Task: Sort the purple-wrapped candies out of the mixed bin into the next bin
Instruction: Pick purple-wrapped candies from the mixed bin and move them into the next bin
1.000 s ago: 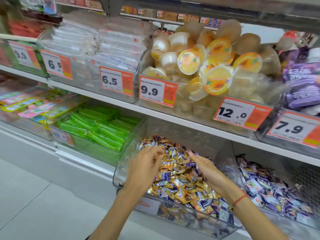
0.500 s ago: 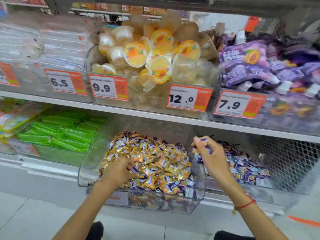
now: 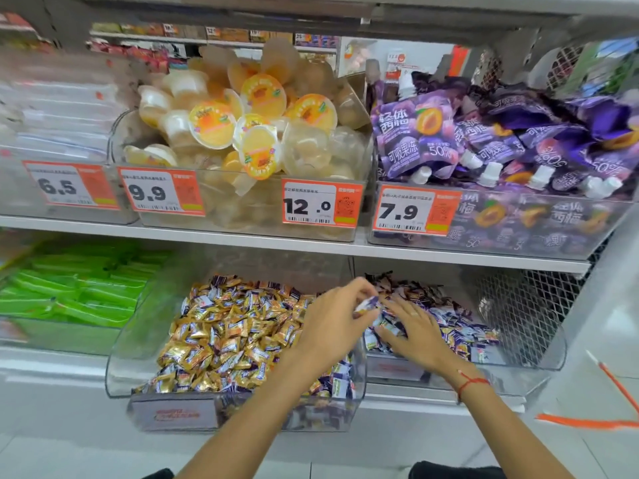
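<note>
The left hand (image 3: pixel 332 323) pinched a purple candy (image 3: pixel 367 304) over the divider, the next bin (image 3: pixel 539 357) at its 3 o'clock, where the right hand (image 3: pixel 411 326) lay spread, nearer.

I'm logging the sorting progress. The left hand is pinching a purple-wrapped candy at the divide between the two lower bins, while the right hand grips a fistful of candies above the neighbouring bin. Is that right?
Not quite. The head view shows the right hand lying flat with fingers spread on the purple-wrapped candies in the neighbouring bin, gripping nothing. The left hand does pinch a purple-wrapped candy at the divide beside the mixed bin.
</note>
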